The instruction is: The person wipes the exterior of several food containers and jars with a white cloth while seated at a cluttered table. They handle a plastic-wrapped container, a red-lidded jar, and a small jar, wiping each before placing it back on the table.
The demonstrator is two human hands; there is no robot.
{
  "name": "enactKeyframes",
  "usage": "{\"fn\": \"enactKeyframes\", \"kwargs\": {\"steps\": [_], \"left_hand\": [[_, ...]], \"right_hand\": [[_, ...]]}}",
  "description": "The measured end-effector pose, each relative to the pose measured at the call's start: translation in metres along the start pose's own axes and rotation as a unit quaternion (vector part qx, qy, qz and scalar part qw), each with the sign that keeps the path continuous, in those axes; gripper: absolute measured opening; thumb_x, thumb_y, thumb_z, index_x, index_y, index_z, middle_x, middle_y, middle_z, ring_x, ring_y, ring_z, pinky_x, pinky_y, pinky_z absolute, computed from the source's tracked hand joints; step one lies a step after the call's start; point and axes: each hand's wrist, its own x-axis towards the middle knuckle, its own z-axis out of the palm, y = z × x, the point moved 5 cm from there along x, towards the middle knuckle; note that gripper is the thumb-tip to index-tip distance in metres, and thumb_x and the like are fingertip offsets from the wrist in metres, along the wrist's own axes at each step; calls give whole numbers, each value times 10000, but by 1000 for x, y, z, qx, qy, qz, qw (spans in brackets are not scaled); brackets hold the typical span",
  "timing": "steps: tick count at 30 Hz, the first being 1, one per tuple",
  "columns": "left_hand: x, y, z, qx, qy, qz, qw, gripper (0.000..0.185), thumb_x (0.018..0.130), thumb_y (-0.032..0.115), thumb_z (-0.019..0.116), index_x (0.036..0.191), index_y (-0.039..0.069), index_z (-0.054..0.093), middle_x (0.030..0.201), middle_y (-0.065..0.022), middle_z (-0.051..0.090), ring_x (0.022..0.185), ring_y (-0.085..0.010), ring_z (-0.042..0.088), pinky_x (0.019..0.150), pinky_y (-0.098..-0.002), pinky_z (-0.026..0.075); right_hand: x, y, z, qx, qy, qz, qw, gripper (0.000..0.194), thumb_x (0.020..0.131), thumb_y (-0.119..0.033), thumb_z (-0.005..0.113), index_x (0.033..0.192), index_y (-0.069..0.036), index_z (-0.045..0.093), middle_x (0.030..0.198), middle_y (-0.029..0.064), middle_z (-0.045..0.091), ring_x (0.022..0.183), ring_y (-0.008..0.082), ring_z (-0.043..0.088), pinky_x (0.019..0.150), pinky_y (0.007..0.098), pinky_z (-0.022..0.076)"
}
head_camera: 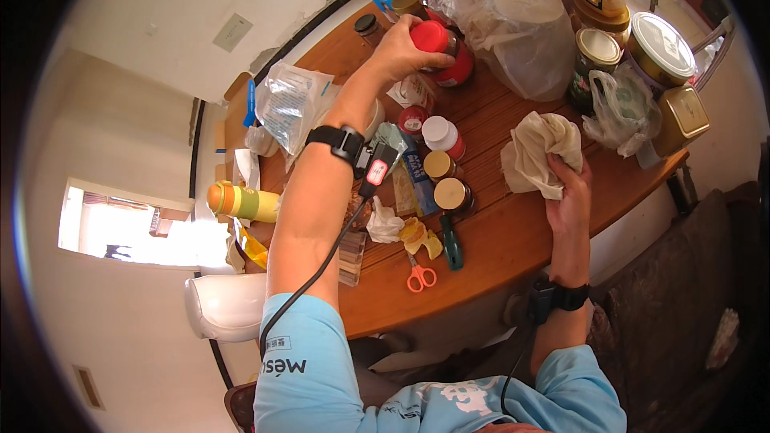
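At the far side of the wooden table, my left hand is closed around a jar with a red lid. Right behind that jar is another red container, partly covered. A bunched beige cloth is gripped in my right hand over the right part of the table. Between my arms stand a white-capped bottle and two jars with gold lids. Closer to me lie orange-handled scissors and a tool with a dark green handle.
Plastic bags and several large jars crowd the back right. A square gold tin stands at the right table edge. Left of my left arm are a clear plastic packet and a yellow-green bottle. Cables run from both wrists.
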Motion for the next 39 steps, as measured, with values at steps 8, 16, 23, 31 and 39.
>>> {"fn": "enactKeyframes", "kwargs": {"steps": [8,16,23,31,39], "left_hand": [[-80,73,-54,-194,-14,125,973,865,657,132,906,1349,3,405,1281,-125,550,1190,-203,547,1038,-348,450],[-244,96,-71,-232,-13,118,965,891,597,251,953,1305,58,447,1224,-62,543,1171,-165,518,997,-329,458],[-396,50,-55,-198,59,-8,978,849,583,236,944,1270,83,470,1183,-66,554,1135,-185,530,1002,-331,441],[-486,19,-46,-130,160,-96,974,884,571,278,941,1292,62,478,1186,-135,616,1107,-270,594,977,-377,471],[-505,-5,-32,-86,176,-145,970,888,587,211,902,1324,15,448,1286,-201,557,1202,-344,543,1023,-396,455]], "right_hand": [[-3,-2,16,6,8,10,1000,413,880,6,628,1284,12,541,1212,101,623,1093,220,627,941,344,517],[-78,-4,90,26,-177,6,984,432,900,15,602,1322,15,512,1217,93,625,1122,191,608,976,342,497],[-202,66,113,-35,-187,131,973,391,895,3,577,1284,10,540,1178,60,627,1096,150,598,972,300,463],[-258,108,118,-164,-193,169,952,386,909,-28,599,1292,-13,564,1175,36,630,1060,132,603,920,292,485],[-256,87,116,-254,-155,81,951,392,909,-59,637,1297,-42,582,1130,43,661,1022,141,630,884,304,512]]}}
